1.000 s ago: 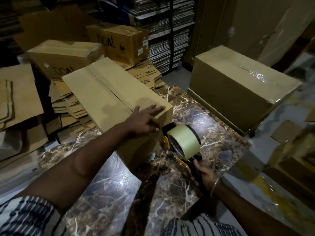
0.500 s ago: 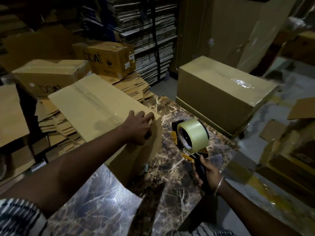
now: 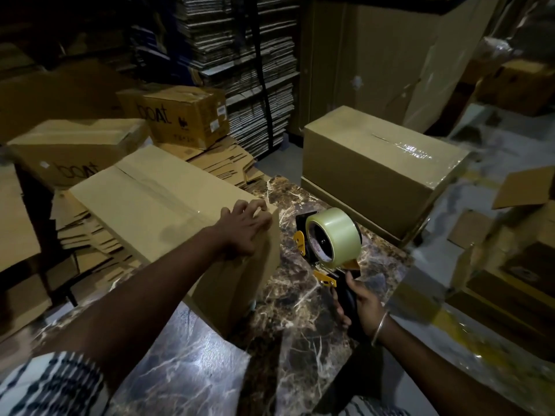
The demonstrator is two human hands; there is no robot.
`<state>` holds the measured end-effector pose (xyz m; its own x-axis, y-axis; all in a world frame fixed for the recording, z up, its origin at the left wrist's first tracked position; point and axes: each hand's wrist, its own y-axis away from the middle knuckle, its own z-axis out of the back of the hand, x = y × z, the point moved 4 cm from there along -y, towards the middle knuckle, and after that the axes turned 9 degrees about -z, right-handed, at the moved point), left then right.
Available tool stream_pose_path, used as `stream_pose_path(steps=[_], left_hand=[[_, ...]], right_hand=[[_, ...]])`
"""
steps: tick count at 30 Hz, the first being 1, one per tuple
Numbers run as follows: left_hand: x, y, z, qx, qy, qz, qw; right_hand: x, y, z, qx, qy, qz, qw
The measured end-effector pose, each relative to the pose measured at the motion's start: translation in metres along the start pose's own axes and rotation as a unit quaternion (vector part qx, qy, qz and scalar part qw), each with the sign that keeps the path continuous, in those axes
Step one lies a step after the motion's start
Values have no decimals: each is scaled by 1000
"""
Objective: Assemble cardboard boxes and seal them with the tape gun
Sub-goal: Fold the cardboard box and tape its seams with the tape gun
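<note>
A long plain cardboard box (image 3: 150,199) lies on the marble table (image 3: 300,310), its top flaps closed along a centre seam. My left hand (image 3: 244,228) presses on the box's near top corner, fingers curled over the edge. My right hand (image 3: 359,301) grips the black handle of a tape gun (image 3: 327,244), held upright to the right of the box and apart from it. The gun carries a roll of clear tape and has yellow parts.
A sealed box (image 3: 375,169) with glossy tape on top stands beyond the table's far right corner. Printed boxes (image 3: 186,115) and flattened cardboard (image 3: 222,163) pile up on the left. Shelves of stacked flat cartons (image 3: 240,55) fill the back. More cardboard (image 3: 510,265) lies on the floor at right.
My left hand has curled its fingers over the box's corner edge. The tape gun has drawn away from the box's end face to the right.
</note>
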<state>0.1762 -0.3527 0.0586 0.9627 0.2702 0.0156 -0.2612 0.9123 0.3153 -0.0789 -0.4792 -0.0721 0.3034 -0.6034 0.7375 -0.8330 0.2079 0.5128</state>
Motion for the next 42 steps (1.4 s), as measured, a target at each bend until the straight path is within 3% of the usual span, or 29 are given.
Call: stream_pose_path(steps=[6, 14, 27, 32, 35, 39, 42], left_hand=[[5, 4, -14, -64, 95, 55, 992], [-4, 4, -12, -78, 87, 69, 991], [-26, 78, -39, -28, -36, -71, 996], [-33, 125, -61, -127, -5, -130, 983], [-42, 151, -81, -161, 24, -111, 980], [-65, 181, -102, -282, 7, -43, 958], [-78, 185, -117, -394, 27, 64, 917]], right_hand=[[7, -2, -5, 28, -14, 7, 999], [29, 0, -24, 48, -5, 28, 998], [93, 12, -118, 170, 58, 19, 984], [94, 11, -160, 216, 67, -26, 974], [90, 4, -182, 243, 70, -47, 966], [79, -12, -206, 265, 87, -88, 956], [70, -26, -221, 279, 94, -113, 949]])
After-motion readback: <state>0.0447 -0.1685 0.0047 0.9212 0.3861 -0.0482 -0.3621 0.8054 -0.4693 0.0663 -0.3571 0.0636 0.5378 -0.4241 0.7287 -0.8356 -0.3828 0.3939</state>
